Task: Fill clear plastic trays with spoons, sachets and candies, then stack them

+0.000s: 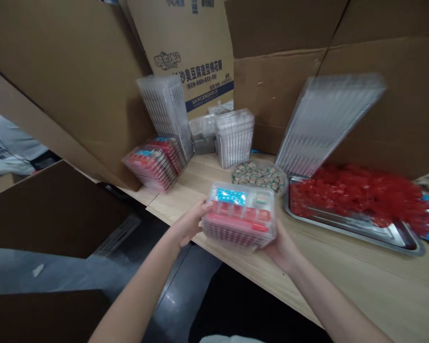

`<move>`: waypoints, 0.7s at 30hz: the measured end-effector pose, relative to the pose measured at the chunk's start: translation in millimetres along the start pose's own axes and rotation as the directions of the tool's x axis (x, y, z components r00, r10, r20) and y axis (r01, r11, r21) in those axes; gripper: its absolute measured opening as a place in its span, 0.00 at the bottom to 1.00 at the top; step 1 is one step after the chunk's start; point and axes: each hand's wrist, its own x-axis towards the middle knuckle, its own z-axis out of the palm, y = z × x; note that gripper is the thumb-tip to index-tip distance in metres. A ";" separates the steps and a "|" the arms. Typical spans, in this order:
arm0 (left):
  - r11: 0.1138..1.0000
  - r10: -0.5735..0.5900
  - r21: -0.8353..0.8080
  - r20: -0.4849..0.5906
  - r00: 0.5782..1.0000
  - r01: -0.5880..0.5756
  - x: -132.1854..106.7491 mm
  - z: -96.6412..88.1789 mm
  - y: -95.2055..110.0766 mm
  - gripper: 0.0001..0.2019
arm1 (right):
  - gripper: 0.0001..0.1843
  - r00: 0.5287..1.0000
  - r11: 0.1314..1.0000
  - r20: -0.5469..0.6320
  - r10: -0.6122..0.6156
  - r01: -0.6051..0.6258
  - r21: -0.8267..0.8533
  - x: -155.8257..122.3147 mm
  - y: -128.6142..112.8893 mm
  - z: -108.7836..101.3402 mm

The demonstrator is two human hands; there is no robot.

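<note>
Both of my hands hold a stack of clear plastic trays (pixel 239 216) in front of me, just over the table's front edge. The top tray has red pieces in its compartments and a blue label. My left hand (pixel 188 223) grips the stack's left end, and my right hand (pixel 279 248) supports its lower right corner. Just beyond the stack lies a round clear dish of wrapped sweets (pixel 259 177). To the right, a steel tray (pixel 353 224) holds a heap of red pieces.
A pale wooden table (pixel 346 267) carries a filled red tray stack (pixel 153 164) and tall clear tray stacks (pixel 164 114) (pixel 234 136). A long clear stack (pixel 325 119) leans over the steel tray. Cardboard sheets (pixel 279 81) stand behind. A person's sleeve (pixel 10 143) shows far left.
</note>
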 end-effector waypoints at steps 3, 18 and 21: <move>0.999 -0.015 -0.044 -0.086 0.996 0.012 -4.0 -38.4 4.7 0.23 | 0.27 0.995 0.987 0.052 0.088 -0.095 0.130 25.2 9.1 36.4; 0.985 0.028 0.171 -0.088 0.996 -0.013 89.0 -123.1 70.6 0.23 | 0.23 0.998 0.980 -0.025 0.058 -0.052 0.190 109.4 -7.0 115.0; 0.949 0.063 0.313 -0.100 0.993 -0.029 117.2 -132.4 98.5 0.22 | 0.27 0.997 0.990 0.020 -0.077 0.074 0.122 142.8 -17.2 125.6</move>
